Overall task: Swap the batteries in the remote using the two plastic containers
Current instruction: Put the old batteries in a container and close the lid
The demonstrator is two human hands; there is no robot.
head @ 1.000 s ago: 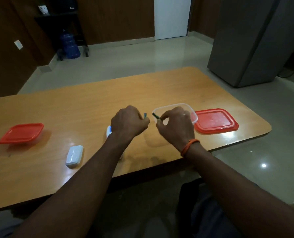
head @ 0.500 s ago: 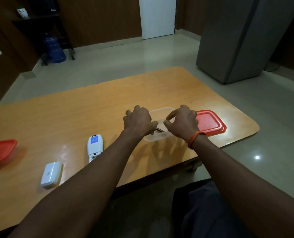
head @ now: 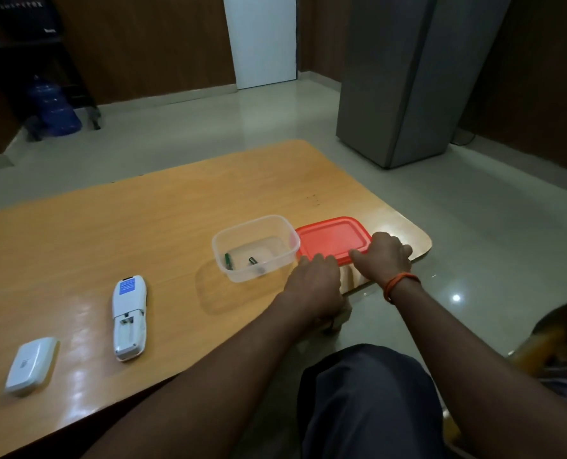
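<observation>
A clear plastic container point(head: 283, 226) stands open on the wooden table point(head: 143, 226) with two batteries point(head: 242, 261) lying in it. Its red lid point(head: 331, 236) lies flat just right of it. My right hand point(head: 383, 258) grips the lid's near right edge, thumb along the rim. My left hand point(head: 312, 283) holds the lid's near left corner with curled fingers. The white remote point(head: 129, 318) lies face down at the left, its battery bay open and empty. The white battery cover point(head: 30, 364) lies further left.
The table's right corner point(head: 421, 243) is just beyond the lid. A grey cabinet point(head: 404, 81) stands on the floor behind. My knee point(head: 368, 392) is below the table's front edge. The second container is out of view.
Both hands let go of the batteries, which now lie in the clear container, and moved right onto the red lid. My view turned right, so the red-lidded container at the left left the frame.
</observation>
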